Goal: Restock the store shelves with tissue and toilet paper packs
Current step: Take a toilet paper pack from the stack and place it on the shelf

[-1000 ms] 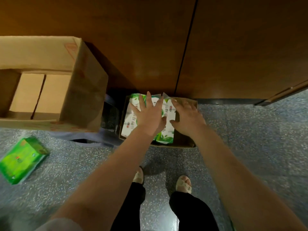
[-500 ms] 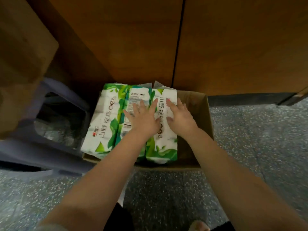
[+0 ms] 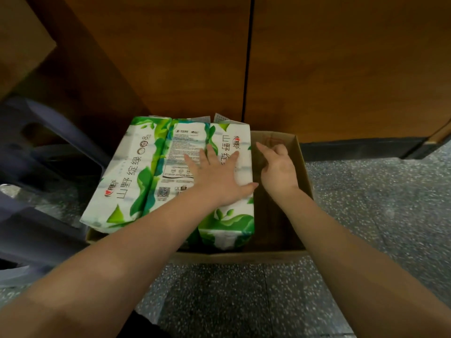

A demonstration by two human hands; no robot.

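Tissue pack (image 3: 227, 181) under left fingers (image 3: 210, 154)

I have one view only, from the head camera, so nothing overlaps with a second angle. It looks steeply down and slightly forward from above the person's own arms, which enter from the bottom corners and converge toward the middle. The wide lens bends the edges. The centre sits close on the cardboard box (image 3: 301, 164) on the speckled floor (image 3: 380, 215); the left hand (image 3: 217, 176) and right hand (image 3: 278, 167) land mid-frame. The top half is filled by the wooden panels (image 3: 170, 57) straight ahead, near enough that I see only their lower stretch. Left edge is blurred.
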